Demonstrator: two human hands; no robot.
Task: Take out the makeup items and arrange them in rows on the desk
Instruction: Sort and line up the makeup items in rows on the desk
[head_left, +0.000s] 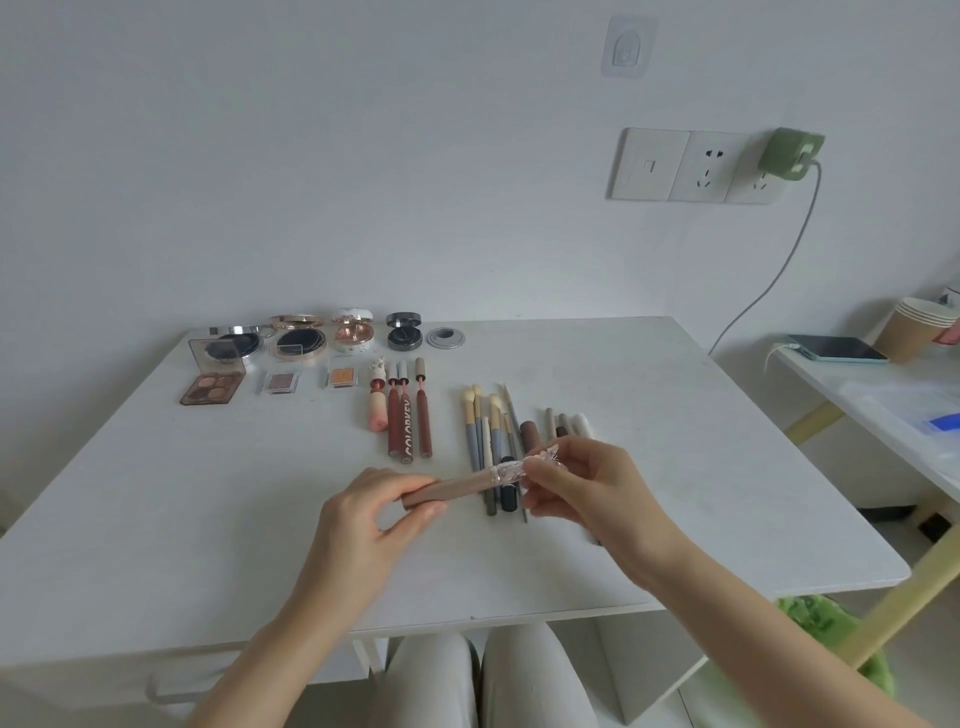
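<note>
Tube (451, 489) in both hands (mid-desk (156, 499)), front edge w/ room.

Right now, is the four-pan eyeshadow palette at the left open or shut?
Open. The eyeshadow palette shows its four pans, and its clear lid stands raised behind them.

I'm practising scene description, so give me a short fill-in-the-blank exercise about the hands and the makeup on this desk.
1. Both hands hold one brown ____ above the desk.
2. The left hand grips its plain end; the ____ hand grips its clear ornate end.
3. The four-pan eyeshadow palette lies at the ____ end of its row.

Missing words: tube; right; left
</note>
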